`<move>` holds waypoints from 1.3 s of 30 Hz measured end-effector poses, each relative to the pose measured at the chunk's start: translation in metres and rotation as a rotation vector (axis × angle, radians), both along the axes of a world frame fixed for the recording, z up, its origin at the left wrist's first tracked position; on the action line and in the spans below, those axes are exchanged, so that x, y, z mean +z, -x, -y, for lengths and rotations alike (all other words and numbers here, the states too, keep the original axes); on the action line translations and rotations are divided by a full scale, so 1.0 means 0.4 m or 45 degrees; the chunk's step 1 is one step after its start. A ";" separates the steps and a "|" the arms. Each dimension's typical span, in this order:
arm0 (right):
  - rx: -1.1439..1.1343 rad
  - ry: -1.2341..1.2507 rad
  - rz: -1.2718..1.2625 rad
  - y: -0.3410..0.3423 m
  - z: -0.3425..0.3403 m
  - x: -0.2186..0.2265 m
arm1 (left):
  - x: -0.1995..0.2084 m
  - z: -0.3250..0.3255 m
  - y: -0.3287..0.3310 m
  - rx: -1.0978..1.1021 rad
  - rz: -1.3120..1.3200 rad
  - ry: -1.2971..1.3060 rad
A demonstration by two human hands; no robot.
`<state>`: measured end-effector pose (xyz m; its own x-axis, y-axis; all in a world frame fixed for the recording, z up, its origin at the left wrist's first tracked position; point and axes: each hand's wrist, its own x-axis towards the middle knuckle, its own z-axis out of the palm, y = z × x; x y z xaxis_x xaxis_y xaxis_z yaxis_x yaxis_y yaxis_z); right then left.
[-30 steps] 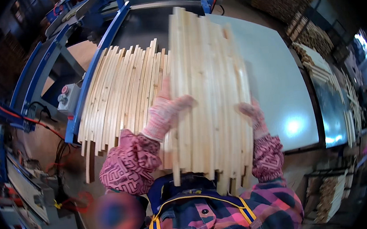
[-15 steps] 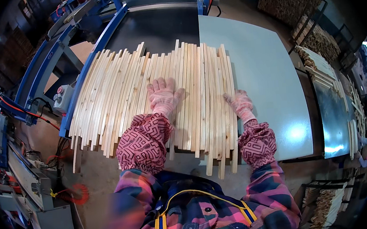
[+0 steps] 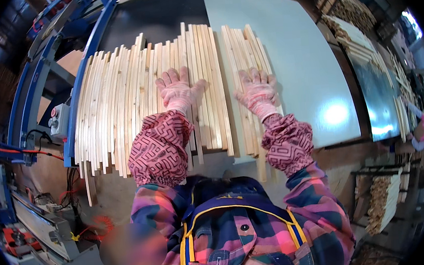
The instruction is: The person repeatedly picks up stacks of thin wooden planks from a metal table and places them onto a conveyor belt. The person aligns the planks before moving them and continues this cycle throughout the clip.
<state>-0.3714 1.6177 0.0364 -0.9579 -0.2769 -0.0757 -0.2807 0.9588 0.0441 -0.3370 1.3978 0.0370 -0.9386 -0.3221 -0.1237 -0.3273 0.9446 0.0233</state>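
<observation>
A broad row of pale wooden strips [image 3: 113, 100] lies side by side, their ends uneven. My left hand [image 3: 176, 91], in a pinkish knitted glove, rests flat on this row near its right part, fingers spread. My right hand [image 3: 257, 90], gloved alike, lies palm down with fingers stretched on a smaller group of wooden strips [image 3: 239, 47]. A narrow gap parts that group from the main row. The palms hide the strips right under them.
Under the strips, a pale grey-green board [image 3: 307, 73] reaches right and a dark surface [image 3: 156, 18] lies behind. A blue machine frame [image 3: 79, 88] with a control box [image 3: 59, 120] borders the left. More wood is stacked on a rack [image 3: 384, 200] at lower right.
My right hand has moved from the row's right edge onto the rightmost strips. Those strips now stand apart from the rest. My left hand still lies flat on the row; the view has shifted.
</observation>
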 end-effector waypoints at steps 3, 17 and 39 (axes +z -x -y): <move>0.038 -0.048 -0.137 0.010 -0.069 -0.016 | 0.015 0.019 0.020 -0.119 -0.168 0.016; 0.045 0.032 0.010 0.044 -0.135 0.016 | 0.024 -0.113 -0.012 -0.448 -0.122 -0.021; 0.073 0.361 0.479 0.019 0.073 -0.040 | 0.152 -0.181 -0.398 -0.711 -0.462 -0.743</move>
<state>-0.3790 1.5884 0.0206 -0.8610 -0.3886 -0.3283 -0.2799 0.9007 -0.3323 -0.1778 1.4703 0.0980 -0.9533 0.2160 0.2110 0.2992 0.7695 0.5642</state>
